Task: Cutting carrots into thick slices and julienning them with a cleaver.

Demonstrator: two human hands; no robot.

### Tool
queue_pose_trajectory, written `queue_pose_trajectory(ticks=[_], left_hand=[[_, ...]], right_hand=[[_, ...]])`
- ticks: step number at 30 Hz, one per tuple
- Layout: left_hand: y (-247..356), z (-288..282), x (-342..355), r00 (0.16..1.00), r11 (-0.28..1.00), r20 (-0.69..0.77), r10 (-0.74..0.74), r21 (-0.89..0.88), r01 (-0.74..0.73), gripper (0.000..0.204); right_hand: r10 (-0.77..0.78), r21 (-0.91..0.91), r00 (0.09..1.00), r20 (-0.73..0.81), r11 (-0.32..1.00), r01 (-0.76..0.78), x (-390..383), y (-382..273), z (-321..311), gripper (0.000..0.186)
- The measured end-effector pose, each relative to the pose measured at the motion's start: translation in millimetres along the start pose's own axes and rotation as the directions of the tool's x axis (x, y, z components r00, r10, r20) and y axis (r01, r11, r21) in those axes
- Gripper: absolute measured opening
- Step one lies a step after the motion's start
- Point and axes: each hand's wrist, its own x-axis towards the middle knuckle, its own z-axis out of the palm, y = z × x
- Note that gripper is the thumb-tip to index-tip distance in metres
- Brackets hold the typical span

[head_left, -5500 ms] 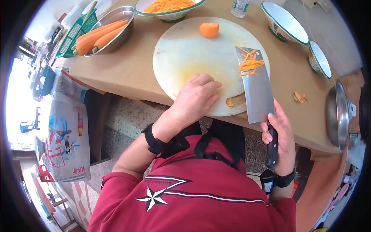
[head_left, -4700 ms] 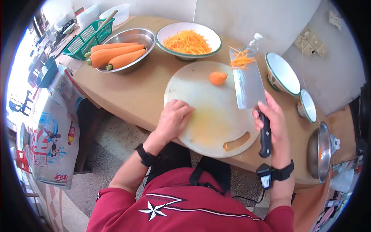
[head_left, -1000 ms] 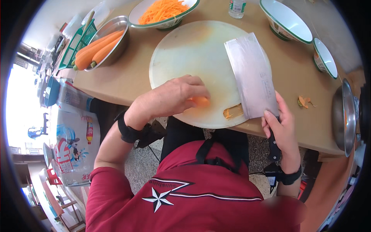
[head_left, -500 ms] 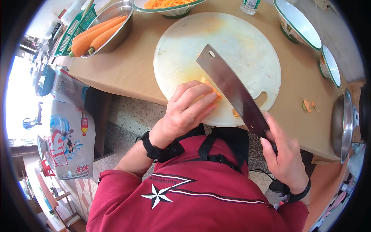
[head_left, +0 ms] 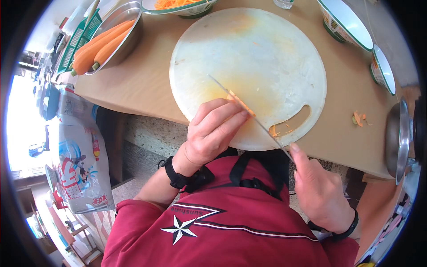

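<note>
Lying on round white board (head_left: 267, 62), near its front edge, carrot piece (head_left: 240, 103) sits under left hand (head_left: 209, 133); fingertips pressed down on it, fingers curled. Knife (head_left: 249, 116) seen edge-on, blade right beside fingertips, touching carrot piece. Right hand (head_left: 320, 191) grasps knife handle, forefinger stretched along it. Behind board: steel bowl with whole carrots (head_left: 95, 44), bowl of shreds (head_left: 178, 4).

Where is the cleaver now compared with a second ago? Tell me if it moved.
Yes. The cleaver lay flat on the board's right side; now it stands on edge at the near rim, cutting carrot beside the left hand.
</note>
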Motion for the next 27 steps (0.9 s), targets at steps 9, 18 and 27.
queue_pose_trajectory(ticks=[9,18,27], left_hand=[[0.7,-1.0,-8.1,0.999,0.999,0.035,-0.039,0.028,0.038,0.031],[2.8,-2.7,-18.1,0.99,0.992,0.072,-0.124,-0.023,0.126,0.033],[1.0,0.5,-13.0,0.997,0.998,0.031,-0.067,0.023,0.066,0.034]], right_hand=[[-0.013,-0.119,0.978,0.208,0.992,0.038,12.8,-11.8,-11.1,0.062],[-0.041,-0.232,0.991,0.126,0.97,0.069,14.3,-14.3,-11.4,0.053],[-0.02,-0.18,0.996,0.091,0.983,0.036,15.0,-13.5,-8.3,0.052]])
